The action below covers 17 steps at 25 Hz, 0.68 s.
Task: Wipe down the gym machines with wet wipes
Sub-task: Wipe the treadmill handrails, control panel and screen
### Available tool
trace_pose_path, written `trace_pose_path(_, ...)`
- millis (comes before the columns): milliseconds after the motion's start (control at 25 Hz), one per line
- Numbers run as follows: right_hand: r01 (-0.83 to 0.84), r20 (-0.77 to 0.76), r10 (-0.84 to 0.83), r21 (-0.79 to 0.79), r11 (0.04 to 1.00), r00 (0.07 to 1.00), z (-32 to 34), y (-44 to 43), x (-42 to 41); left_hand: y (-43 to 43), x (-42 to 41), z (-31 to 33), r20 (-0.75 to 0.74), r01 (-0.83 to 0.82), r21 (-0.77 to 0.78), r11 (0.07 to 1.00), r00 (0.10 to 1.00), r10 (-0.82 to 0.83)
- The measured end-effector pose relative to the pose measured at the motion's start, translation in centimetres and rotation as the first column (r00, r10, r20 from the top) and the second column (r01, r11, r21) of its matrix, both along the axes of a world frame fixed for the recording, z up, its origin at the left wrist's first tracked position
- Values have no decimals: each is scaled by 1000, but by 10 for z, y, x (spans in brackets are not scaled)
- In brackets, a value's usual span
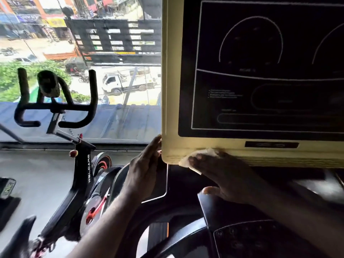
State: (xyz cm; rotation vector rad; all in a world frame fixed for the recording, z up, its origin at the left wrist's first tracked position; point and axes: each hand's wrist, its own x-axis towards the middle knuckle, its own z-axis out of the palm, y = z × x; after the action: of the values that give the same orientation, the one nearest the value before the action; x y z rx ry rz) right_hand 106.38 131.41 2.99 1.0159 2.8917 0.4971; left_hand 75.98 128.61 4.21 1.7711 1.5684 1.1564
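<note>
A wide window (104, 60) looked down on a sunlit street, where a white truck (115, 83) stood by a leaning pole (130, 86). A dark building (115, 25) with pale slots rose behind, green foliage (9, 81) lay at left, and a blue corrugated roof (119, 121) ran below the sill

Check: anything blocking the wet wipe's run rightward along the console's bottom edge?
Nothing visible. The right hand presses the wet wipe on the console's cream lower edge, which runs bare to the right. The left hand grips the lower-left corner, on the other side.
</note>
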Motion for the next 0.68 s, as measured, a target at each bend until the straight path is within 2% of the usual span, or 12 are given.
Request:
trace_pose_path(80, -12, 26, 11, 23, 1000, 1000, 6, 2, 13, -3, 6, 3, -81, -31, -6, 999, 996, 31)
trace_pose_path(160, -41, 5, 41, 48, 998, 999, 0, 4, -14, -5, 14, 2, -135, -36, 49, 998, 990, 42)
trace_pose_path(280, -23, 3, 23, -16, 1000, 1000, -11, 3, -60, -3, 19, -5, -259, 85, 211, 974, 965, -28)
trace_pose_path(360, 13, -10, -13, 7, 1000, 1000, -7, 3, -21, 2, 23, -10, -400, 154, 269, 951, 916, -35)
trace_pose_path(440, 94, 30, -96, 65, 993, 995, 2, -6, 50, 5, 32, -9, -507, 153, 308, 939, 862, 26)
trace_pose_path(600, 297, 123, -312, 131, 946, 942, 17, -32, 189, 9, 79, 0, -612, 283, 323, 903, 790, -28)
trace_pose_path(680, 291, 108, -303, 116, 950, 947, 16, -29, 200, 11, 104, -2, -655, 340, 295, 893, 752, -69)
